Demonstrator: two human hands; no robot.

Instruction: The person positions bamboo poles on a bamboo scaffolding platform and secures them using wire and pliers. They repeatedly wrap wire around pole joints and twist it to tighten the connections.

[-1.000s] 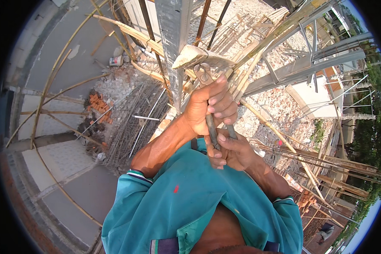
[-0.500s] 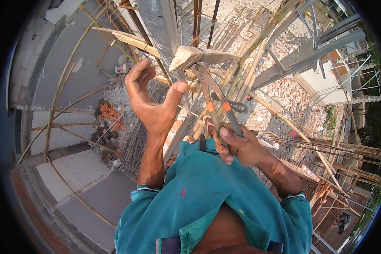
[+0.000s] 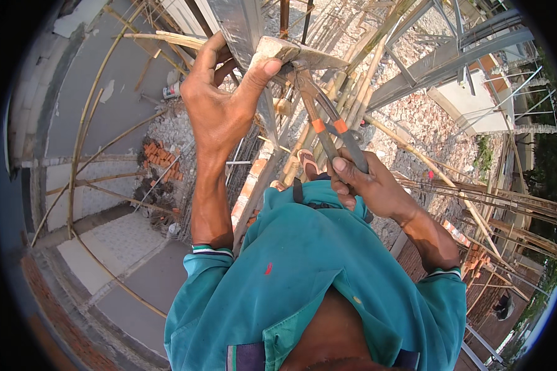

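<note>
My left hand [image 3: 220,102] is raised beside a grey metal post [image 3: 238,25], thumb and fingers apart. Its curved fingers are at the post's left edge, and the thumb tip overlaps the near corner of a pale, rough block [image 3: 300,54]. Whether they press on either is unclear. My right hand [image 3: 376,190] is closed around the grey handles of rusty pincers [image 3: 325,112] with orange bands. The pincers point up and away, their jaws at the block's near edge; what the jaws grip, if anything, is too small to make out.
Bamboo poles [image 3: 408,148] cross the rubble far below on the right. Steel beams [image 3: 445,71] run at the upper right. Orange bricks [image 3: 164,162] lie in a pile at left, near thin bamboo poles [image 3: 83,133]. A sandalled foot [image 3: 308,164] shows beneath me.
My left hand has moved up to the post and block. My right hand and the pincers have shifted slightly right, the handles now closer together. The view has shifted a little.
</note>
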